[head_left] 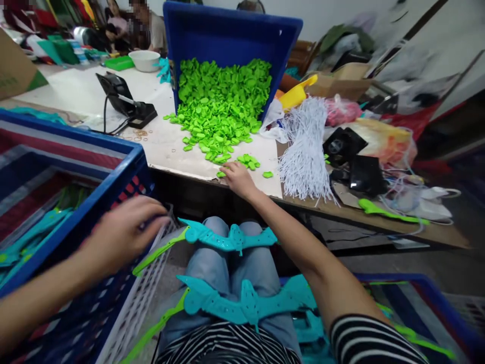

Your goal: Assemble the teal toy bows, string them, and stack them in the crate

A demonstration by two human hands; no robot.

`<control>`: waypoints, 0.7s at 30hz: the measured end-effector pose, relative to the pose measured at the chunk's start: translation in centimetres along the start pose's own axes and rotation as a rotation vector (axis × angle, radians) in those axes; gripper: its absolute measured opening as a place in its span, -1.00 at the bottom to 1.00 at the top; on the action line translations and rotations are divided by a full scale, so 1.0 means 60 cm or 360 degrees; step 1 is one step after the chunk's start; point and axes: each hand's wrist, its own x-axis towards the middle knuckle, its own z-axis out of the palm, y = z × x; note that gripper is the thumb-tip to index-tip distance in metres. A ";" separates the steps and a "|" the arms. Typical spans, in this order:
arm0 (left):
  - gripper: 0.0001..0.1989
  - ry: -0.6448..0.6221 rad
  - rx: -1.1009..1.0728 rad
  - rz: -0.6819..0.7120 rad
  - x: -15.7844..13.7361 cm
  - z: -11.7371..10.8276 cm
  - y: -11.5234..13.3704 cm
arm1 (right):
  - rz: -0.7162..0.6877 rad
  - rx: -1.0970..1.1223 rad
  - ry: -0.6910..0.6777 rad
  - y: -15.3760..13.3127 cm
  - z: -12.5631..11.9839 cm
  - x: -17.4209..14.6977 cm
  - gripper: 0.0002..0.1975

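At the table's front edge my right hand [238, 178] has its fingers closed at a small bright green plastic piece [221, 174]. More of these form a big green pile [223, 108] spilling from a tipped blue bin [235, 38]. My left hand [127, 227], slightly blurred, hovers over the side of a blue crate with its thumb apart from its fingers and nothing visible in it. Across my thighs lie two turquoise plastic parts, an upper one [222, 240] and a lower one [231, 303]. Each has a green arm and what looks like clear film at its left end.
The blue crate [131, 156] at left, lined with striped cloth, holds turquoise parts. Another lined crate [411, 278] stands at lower right. White cords [306, 146], a yellow scoop [299, 92] and a black stand [127, 101] are on the table. People sit at the back left.
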 end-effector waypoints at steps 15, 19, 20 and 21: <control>-0.42 -0.1019 0.0123 -0.0389 0.099 0.362 0.147 | 0.1089 0.0414 0.0141 0.112 -0.014 -0.062 -0.67; -0.37 -0.1188 -0.0112 -0.0518 0.121 0.367 0.134 | 0.0688 0.0249 0.0176 0.103 -0.002 -0.056 -0.72; -0.41 -0.1221 -0.0168 -0.0521 0.126 0.369 0.127 | 0.0607 0.0211 0.0139 0.099 0.001 -0.055 -0.75; -0.48 -0.1249 -0.0223 -0.0515 0.132 0.371 0.119 | 0.0551 0.0184 0.0105 0.095 0.003 -0.057 -0.78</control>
